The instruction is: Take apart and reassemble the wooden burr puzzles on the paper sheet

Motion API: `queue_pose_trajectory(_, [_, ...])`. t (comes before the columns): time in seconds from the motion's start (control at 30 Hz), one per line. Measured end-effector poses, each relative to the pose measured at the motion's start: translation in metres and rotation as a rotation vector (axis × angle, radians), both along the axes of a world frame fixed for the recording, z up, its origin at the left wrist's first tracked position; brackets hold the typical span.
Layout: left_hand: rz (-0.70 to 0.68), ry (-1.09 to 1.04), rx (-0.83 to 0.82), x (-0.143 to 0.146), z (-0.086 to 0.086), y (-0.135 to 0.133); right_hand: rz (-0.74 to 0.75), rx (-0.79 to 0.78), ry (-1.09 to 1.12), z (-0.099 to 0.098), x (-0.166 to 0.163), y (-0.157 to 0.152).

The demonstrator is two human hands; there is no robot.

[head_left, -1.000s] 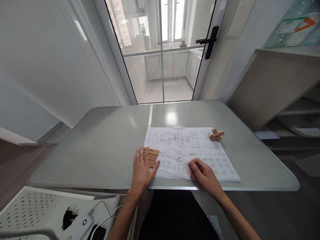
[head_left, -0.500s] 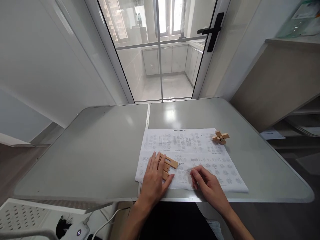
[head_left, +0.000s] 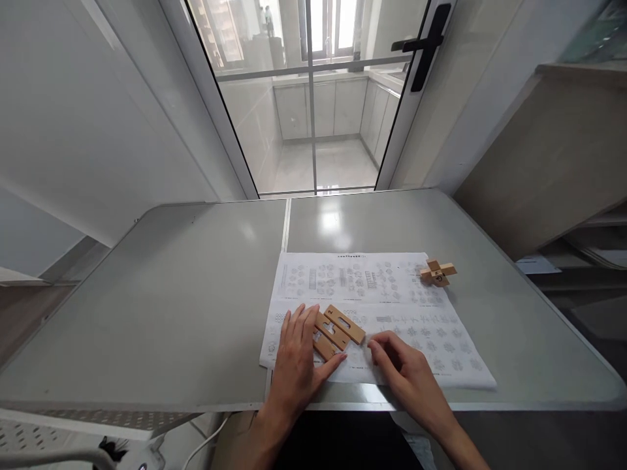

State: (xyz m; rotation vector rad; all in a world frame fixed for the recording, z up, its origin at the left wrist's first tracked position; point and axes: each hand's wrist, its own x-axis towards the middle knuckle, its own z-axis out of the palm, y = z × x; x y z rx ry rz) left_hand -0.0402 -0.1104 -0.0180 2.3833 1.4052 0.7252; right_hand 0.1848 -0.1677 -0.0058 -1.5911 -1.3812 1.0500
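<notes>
Lying flat on the front-left part of the printed sheet: wooden slotted pieces, several tan bars set side by side, touching one another and running diagonally. Bearing a small dark mark on the farthest bar, too small to read with certainty.

Resting palm-down on the near-left ends of those pieces: left hand, fingers stretched out straight and close together, thumb reaching rightward along the front of the bars. Gripping nothing; merely pressing from above.

Lying just to the right of the pieces, contact with them impossible to confirm: right hand, fingers loosely half-curled, fingertips bearing on the sheet, holding nothing visible.

Carrying the pieces and both sets of fingers: the printed sheet, white, covered in rows of small diagrams, lying flat with its front edge near the front edge of the desk.

Sitting at the sheet's far-right corner, well apart from both hands: wooden cross puzzle, tan, assembled.

Supporting all of the above: the desk, grey and glossy, with a seam running front to back just left of the sheet's far edge.

Standing beyond the desk: glass door with a black handle. Standing to the right: shelf unit. Hanging below the desk's front-left edge: white cable.
</notes>
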Motion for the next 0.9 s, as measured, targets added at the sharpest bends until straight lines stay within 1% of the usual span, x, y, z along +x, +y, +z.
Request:
queue_pose_trajectory(0.1, [0.045,-0.018,0.032,-0.001,0.000,0.000,-0.022,0.071,-0.094,0.002,-0.007,0.005])
queue_pose_trajectory(0.23, [0.146,-0.026,0.056,-0.004,-0.001,-0.002,-0.064,0.159,-0.247,-0.005,-0.015,0.014])
queue_pose_trajectory(0.37, [0.151,-0.030,0.037,-0.014,-0.004,-0.009,-0.092,0.182,-0.393,-0.012,-0.021,0.019])
queue_pose_trajectory(0.5, [0.167,-0.056,0.026,-0.021,-0.006,-0.015,-0.087,0.161,-0.469,-0.015,-0.026,0.020])
queue_pose_trajectory(0.6, [0.162,-0.087,-0.017,-0.021,-0.004,-0.017,-0.092,0.144,-0.492,-0.017,-0.028,0.020])
queue_pose_trajectory(0.73, [0.135,-0.120,-0.057,-0.022,-0.002,-0.019,-0.043,0.149,-0.467,-0.017,-0.027,0.020])
queue_pose_trajectory(0.9, [0.108,-0.236,-0.135,-0.023,0.005,-0.023,-0.051,0.136,-0.299,-0.012,-0.024,0.019])
